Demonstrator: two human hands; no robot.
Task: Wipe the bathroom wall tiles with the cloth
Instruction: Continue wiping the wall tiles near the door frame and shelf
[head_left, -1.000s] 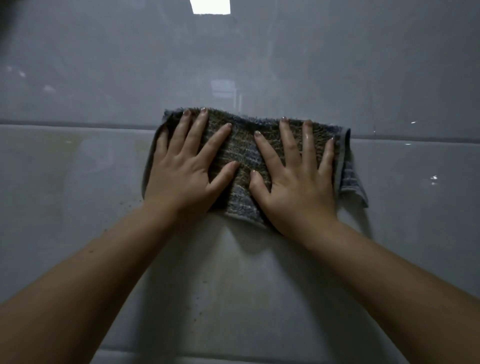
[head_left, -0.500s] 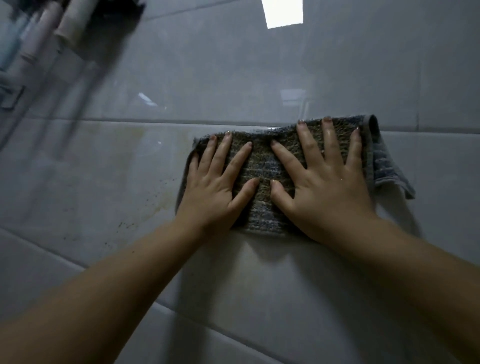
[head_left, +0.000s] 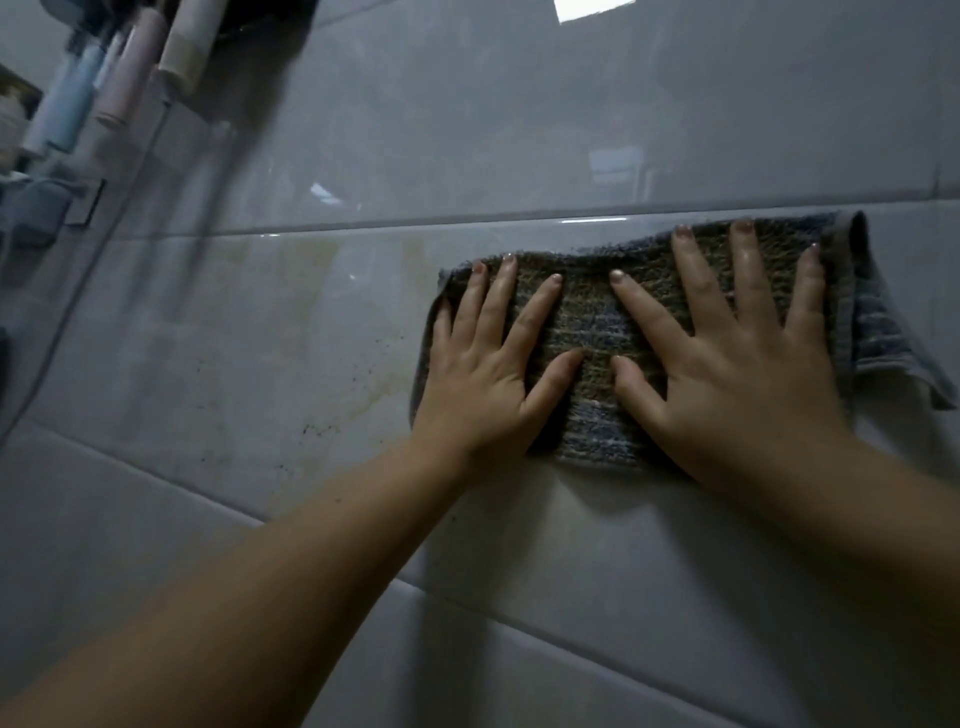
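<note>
The folded blue-brown cloth (head_left: 595, 317) lay flat on the pale wall tiles (head_left: 519, 130) just under a grout line (head_left: 363, 225), right corner drooping; yellowish stains (head_left: 376, 400) and dark specks (head_left: 318, 429) lay to its left.

I count two hands, left hand (head_left: 483, 384) and right hand (head_left: 743, 374) — one cloth (head_left: 592, 322), three rows of wall tiles (head_left: 519, 130) — at least three tubes (head_left: 127, 67).

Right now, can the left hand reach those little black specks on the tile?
Probably yes: the left hand presses the cloth just beside the black specks, with only bare tile between.
</note>
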